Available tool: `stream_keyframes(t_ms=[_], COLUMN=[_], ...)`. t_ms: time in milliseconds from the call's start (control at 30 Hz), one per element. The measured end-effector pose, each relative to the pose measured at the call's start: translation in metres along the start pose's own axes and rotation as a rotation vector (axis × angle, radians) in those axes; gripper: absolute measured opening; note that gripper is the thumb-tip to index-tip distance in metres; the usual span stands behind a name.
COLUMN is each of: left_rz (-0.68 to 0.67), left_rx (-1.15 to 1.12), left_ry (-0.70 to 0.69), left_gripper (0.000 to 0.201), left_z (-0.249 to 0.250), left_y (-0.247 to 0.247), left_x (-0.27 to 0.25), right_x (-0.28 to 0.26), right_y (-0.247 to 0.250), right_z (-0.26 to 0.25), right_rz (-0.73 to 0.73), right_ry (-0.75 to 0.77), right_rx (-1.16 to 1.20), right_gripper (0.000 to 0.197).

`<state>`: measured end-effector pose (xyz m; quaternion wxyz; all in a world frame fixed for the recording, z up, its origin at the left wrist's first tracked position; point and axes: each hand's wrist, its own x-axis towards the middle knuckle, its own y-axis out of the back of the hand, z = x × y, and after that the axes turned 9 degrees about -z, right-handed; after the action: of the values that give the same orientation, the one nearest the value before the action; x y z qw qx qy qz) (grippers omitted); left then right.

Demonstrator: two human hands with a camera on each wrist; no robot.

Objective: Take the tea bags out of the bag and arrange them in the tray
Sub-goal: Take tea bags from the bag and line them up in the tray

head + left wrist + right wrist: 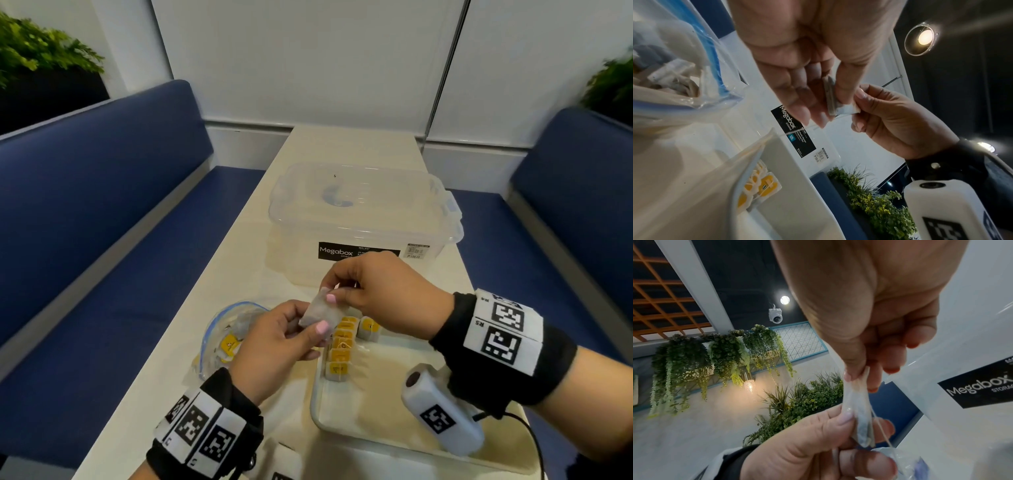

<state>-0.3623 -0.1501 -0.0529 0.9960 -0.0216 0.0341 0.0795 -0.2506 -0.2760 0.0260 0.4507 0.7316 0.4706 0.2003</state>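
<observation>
A greyish tea bag point(320, 311) is held in the air between both hands, above the gap between the plastic bag and the tray. My left hand point(291, 335) pinches its lower end with thumb and fingers. My right hand point(346, 291) pinches its upper end. The same tea bag point(831, 97) shows edge-on in the left wrist view, and in the right wrist view the tea bag point(859, 410) has its string trailing down. The clear zip bag point(222, 329) with blue seal lies at the left and holds more tea bags. Several yellow-tagged tea bags point(342, 346) stand in a row in the cream tray point(376, 425).
A clear lidded Megabox storage box point(363, 222) stands just behind the hands on the narrow cream table point(352, 144). Blue bench seats point(102, 212) flank the table on both sides. A white wall closes the far end.
</observation>
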Motion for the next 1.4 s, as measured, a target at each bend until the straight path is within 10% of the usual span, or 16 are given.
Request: stream_keyframes(t_ms=[367, 567, 700, 833, 1100, 1400], left_rz=[0.08, 0.104, 0.17, 0.242, 0.308, 0.089], left_rx=[0.27, 0.223, 0.04, 0.019, 0.009, -0.236], left_ry=[-0.239, -0.331, -0.364, -0.362, -0.289, -0.17], left_gripper=[0.024, 0.008, 0.015, 0.009, 0.008, 0.03], left_z=[0.031, 0.056, 0.067, 0.07, 0.065, 0.069], left_y=[-0.011, -0.015, -0.017, -0.02, -0.021, -0.029], left_x=[0.008, 0.018, 0.021, 0.023, 0.029, 0.022], right_x=[-0.011, -0.017, -0.025, -0.024, -0.033, -0.029], right_y=[0.03, 0.033, 0.013, -0.016, -0.035, -0.033], right_z=[-0.002, 0.001, 0.012, 0.015, 0.009, 0.021], right_rz=[0.041, 0.255, 0.144, 0.067, 0.056, 0.116], right_ry=[0.053, 0.071, 0.001, -0.028, 0.064, -0.061], right_rx=[0.03, 0.256, 0.301, 0.307, 0.514, 0.698], right_gripper=[0.003, 0.026, 0.054, 0.01, 0.018, 0.018])
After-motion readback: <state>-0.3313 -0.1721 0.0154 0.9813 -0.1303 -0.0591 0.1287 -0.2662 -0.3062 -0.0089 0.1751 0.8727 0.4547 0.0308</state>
